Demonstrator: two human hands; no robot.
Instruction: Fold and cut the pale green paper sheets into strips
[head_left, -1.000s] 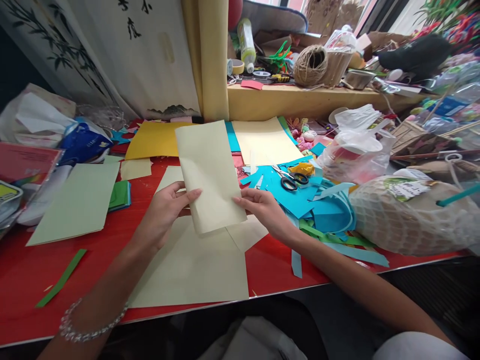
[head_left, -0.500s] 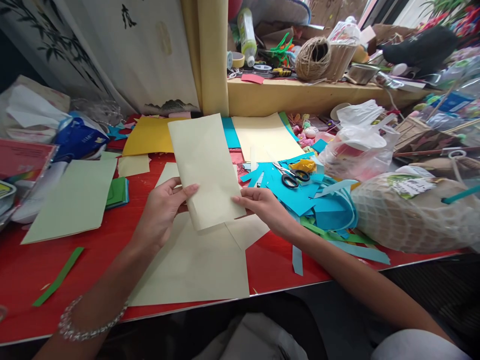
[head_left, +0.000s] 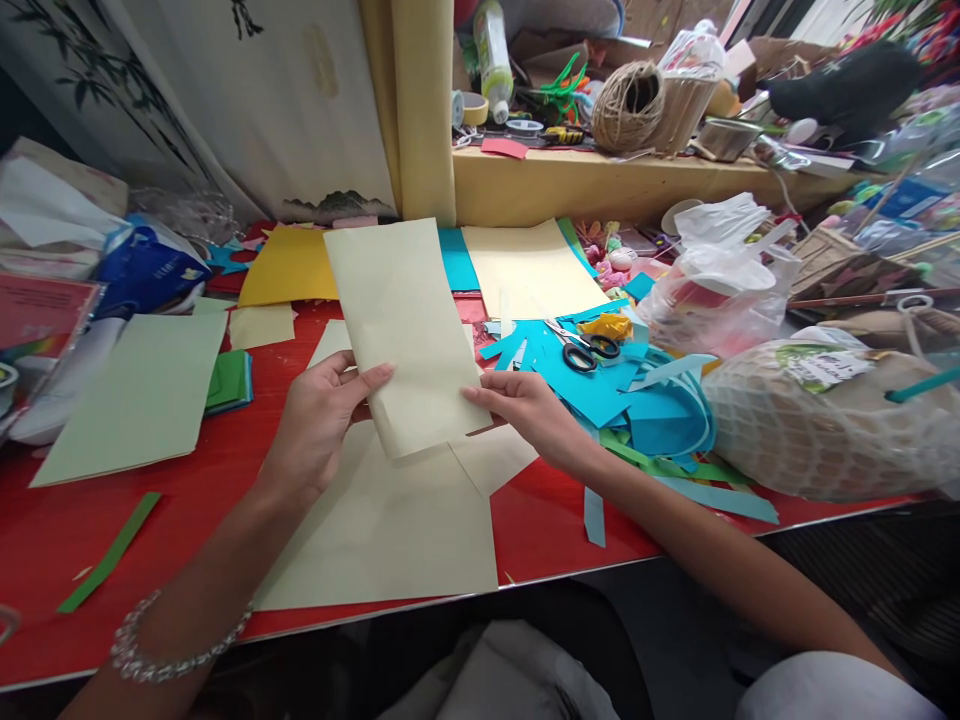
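A folded pale cream sheet of paper [head_left: 409,330] is held up between both hands, tilted slightly to the left. My left hand [head_left: 326,410] pinches its left edge, thumb on the front and fingers behind. On the lower right edge, my right hand [head_left: 525,410] grips it the same way. Beneath it, larger pale sheets [head_left: 397,540] lie on the red table, partly hidden by the held paper and my left arm. Black-handled scissors [head_left: 581,352] rest on blue paper scraps [head_left: 592,390] to the right of my right hand.
Pale green sheets [head_left: 135,400] and a small green paper stack [head_left: 231,382] lie on the red table [head_left: 225,520] at left. A netted bundle [head_left: 817,420] and a white plastic bag [head_left: 720,270] crowd the right. A twine ball [head_left: 626,108] sits on the ledge behind.
The view has shifted slightly. Both hands keep the same grip on the folded paper, which leans a little further left at its top.
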